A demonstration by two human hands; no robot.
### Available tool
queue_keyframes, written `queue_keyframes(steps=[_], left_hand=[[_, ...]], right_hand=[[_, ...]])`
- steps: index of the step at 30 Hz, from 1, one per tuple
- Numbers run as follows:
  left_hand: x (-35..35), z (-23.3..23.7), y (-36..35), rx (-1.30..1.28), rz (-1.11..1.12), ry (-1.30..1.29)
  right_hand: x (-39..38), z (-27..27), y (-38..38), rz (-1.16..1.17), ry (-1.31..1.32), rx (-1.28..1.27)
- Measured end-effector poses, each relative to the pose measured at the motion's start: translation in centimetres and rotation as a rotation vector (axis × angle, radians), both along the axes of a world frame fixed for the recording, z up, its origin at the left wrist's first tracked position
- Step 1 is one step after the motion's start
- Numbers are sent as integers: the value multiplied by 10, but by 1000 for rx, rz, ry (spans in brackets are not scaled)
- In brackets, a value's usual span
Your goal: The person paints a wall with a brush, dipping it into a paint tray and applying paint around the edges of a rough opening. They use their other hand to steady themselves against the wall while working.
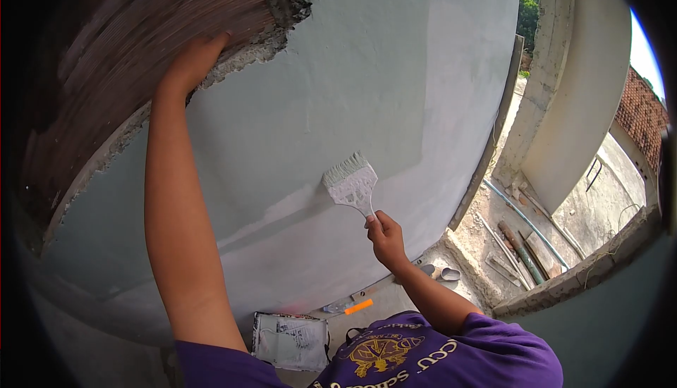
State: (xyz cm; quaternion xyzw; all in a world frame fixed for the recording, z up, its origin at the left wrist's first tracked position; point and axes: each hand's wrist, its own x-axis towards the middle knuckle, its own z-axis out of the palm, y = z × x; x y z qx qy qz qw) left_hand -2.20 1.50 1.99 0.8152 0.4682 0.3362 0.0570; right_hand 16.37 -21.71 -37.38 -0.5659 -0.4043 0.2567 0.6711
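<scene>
My right hand (388, 240) is closed around the handle of a wide paintbrush (354, 182). The brush is smeared with pale paint, and its bristles are up against the painted wall (360, 78). Greenish paint covers the wall's upper part, with a whiter area below and to the right. My left hand (194, 62) is raised to the rough broken edge (257, 48) of a gap in the wall. One finger shows stretched out against the brown ridged surface (169, 21); the other fingers are mostly hidden.
Below the wall sits a paint-stained tray (290, 342). An orange-handled tool (358, 307) and a pair of shoes (450, 274) lie near the wall's foot. At right, several pipes and sticks (522, 247) lie on the ground past a low concrete ledge (575, 286).
</scene>
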Motion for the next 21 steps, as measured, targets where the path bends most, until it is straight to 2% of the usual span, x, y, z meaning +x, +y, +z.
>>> queue_keyframes(steps=[7,10,16,21], left_hand=[[-2,0,2,-9,7,-1],[-2,-1,4,4,20,-14],[-3,-1,6,-22,-10,-16],[-3,1,4,-15,-21,-3]], right_hand=[[-5,-64,-14,32,106,-75],[-6,-57,-16,64,173,12],[0,5,3,46,142,118],[5,-24,17,4,28,31]])
